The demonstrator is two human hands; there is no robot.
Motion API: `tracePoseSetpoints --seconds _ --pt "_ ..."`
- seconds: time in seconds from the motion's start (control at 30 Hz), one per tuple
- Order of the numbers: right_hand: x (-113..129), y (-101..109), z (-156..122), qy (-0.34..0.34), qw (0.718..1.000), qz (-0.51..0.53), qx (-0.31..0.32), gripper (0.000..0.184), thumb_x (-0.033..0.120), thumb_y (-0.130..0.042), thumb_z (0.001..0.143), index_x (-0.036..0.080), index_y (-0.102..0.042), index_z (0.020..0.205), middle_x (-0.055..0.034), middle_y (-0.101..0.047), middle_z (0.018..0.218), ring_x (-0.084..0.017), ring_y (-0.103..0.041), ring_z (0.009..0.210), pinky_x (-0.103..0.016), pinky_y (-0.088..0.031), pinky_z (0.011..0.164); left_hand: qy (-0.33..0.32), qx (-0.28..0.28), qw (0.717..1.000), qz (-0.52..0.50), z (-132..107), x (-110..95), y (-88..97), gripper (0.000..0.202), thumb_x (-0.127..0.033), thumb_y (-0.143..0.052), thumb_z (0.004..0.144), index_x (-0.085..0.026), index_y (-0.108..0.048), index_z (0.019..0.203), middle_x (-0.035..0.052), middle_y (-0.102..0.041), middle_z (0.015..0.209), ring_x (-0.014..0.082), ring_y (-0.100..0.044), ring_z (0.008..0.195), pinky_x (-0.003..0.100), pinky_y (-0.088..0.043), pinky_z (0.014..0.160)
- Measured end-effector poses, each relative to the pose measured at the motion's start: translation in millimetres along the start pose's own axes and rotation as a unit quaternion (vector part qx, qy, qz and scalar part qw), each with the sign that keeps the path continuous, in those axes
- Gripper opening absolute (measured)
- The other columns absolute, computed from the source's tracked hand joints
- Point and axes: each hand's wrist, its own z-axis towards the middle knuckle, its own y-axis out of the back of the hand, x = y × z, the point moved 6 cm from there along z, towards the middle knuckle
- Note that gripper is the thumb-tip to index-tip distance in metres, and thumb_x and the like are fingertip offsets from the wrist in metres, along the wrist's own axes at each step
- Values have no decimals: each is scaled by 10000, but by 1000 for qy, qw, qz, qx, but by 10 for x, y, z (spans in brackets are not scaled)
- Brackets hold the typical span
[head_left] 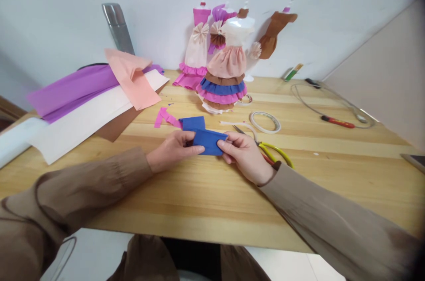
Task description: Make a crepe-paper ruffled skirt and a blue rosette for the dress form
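Between my hands is a folded piece of blue crepe paper (210, 141), held just above the table. My left hand (172, 150) pinches its left end, thumb on top. At the right end, my right hand (244, 152) grips it between thumb and fingers. Another blue paper piece (193, 123) lies right behind the held one, and a pink paper strip (166, 116) sits at its left. Scissors with yellow handles (277, 152) rest beside my right hand, partly hidden by it.
Several small mannequins in paper dresses, one with a tiered skirt (226, 82), stand along the wall. Paper sheets (83, 88) are piled at left near a metal flask (117, 26). A tape roll (265, 122), a red-handled tool (338, 122) and a grey cable (303, 103) lie at right.
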Motion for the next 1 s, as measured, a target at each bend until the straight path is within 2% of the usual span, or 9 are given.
tracePoseSetpoints --seconds 0.23,0.33,0.43,0.57,0.63,0.7,0.87,0.93,1.0 --pt "-15 54 21 25 999 35 -19 367 472 -745 749 171 -563 645 66 -485 434 -50 -349 378 -206 -237 423 -33 -67 986 150 -45 -142 113 428 -391 -481 920 -172 -455 552 -35 -440 535 101 -433 542 248 -358 545" --pt "80 97 3 77 996 34 -7 268 429 -705 797 184 -604 761 64 -510 486 -73 -399 388 -218 -289 427 -83 -138 950 267 -39 -174 212 254 -270 -489 899 -156 -597 699 14 -592 704 137 -535 687 279 -423 667" --pt "228 28 -52 151 982 -90 74 160 342 -651 847 182 -645 847 10 -608 643 -90 -475 458 -237 -365 462 -90 -104 900 413 0 -100 194 101 -242 -651 817 -154 -685 852 64 -674 870 193 -596 826 332 -453 771" --pt "333 -216 -202 268 899 -259 229 114 196 -554 882 168 -652 831 -50 -649 738 -115 -542 607 -237 -433 556 -76 -83 856 505 19 -24 192 141 -291 -733 789 -166 -704 846 82 -679 914 234 -608 882 354 -459 769" --pt "333 -314 -274 311 860 -288 285 141 125 -514 860 166 -641 817 -49 -636 716 -114 -540 616 -229 -432 567 -71 -86 865 489 23 -22 201 68 -221 -695 813 -163 -694 777 60 -667 838 207 -605 834 333 -451 751" --pt "324 -362 -309 332 840 -298 309 172 78 -489 819 165 -637 803 -44 -623 702 -111 -530 605 -226 -423 563 -71 -102 889 440 29 -31 224 102 -177 -654 827 -161 -677 729 35 -648 759 170 -593 767 305 -443 725" --pt "322 -367 -294 297 856 -277 321 166 70 -503 781 171 -633 762 -26 -620 652 -102 -500 537 -220 -392 511 -55 -200 942 264 41 16 391 204 -245 -554 857 -160 -614 681 4 -611 658 125 -555 630 256 -438 612" --pt "314 -372 -291 266 862 -269 336 167 73 -510 778 171 -640 741 -26 -628 644 -105 -511 536 -222 -396 509 -51 -234 938 250 40 41 457 185 -268 -535 865 -161 -626 745 16 -627 705 138 -576 664 269 -470 637" --pt "307 -379 -294 242 866 -267 348 171 82 -515 780 171 -653 731 -26 -634 639 -109 -518 541 -229 -400 516 -73 -246 922 291 41 18 480 134 -256 -566 851 -163 -652 894 56 -679 885 179 -620 825 329 -508 774"
